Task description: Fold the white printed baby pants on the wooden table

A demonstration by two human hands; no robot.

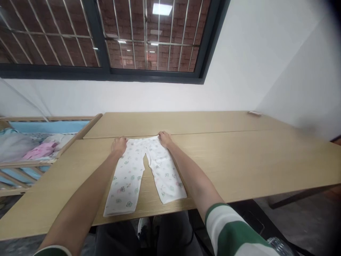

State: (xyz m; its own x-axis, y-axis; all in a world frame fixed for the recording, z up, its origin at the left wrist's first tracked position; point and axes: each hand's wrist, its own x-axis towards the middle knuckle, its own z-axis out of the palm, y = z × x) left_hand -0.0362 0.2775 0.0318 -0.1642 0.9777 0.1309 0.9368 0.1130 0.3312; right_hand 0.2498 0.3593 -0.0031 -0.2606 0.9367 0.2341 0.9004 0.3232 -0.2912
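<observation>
Bench [239, 160] free right of right fingers [161, 133]; small flat object [254, 113] far off, near rear wall [183, 97]. Left of left fingers [123, 139], short free stretch, then crib rail [79, 136]. Personward of fingers, spread pants [128, 177].

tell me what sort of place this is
Probably a nursery or childcare room, though I can't be certain. A slatted wooden cot with bedding stands at the left, and small printed trousers lie spread on a wide table.
</observation>
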